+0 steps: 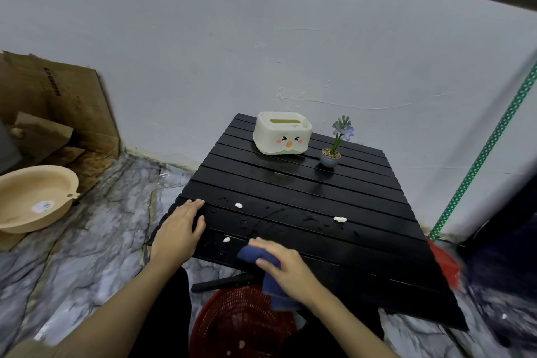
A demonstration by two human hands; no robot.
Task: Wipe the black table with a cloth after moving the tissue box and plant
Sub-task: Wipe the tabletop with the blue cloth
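The black slatted table point(305, 192) stands against the wall. A cream tissue box point(281, 133) with a cartoon face sits at its far side, and a small potted plant point(334, 148) with blue flowers stands to the right of it. My right hand point(286, 264) presses a dark blue cloth point(268, 276) onto the near edge of the table. My left hand point(181, 227) lies flat on the table's near left corner, fingers spread, holding nothing. Small white crumbs point(239, 205) and water drops are scattered over the near slats.
A red mesh basket point(241, 322) sits on the floor under the near table edge. A beige basin point(35, 197) and cardboard pieces point(58, 102) lie at the left. A green dotted pole point(488, 148) leans at the right, with a red object point(444, 264) below it.
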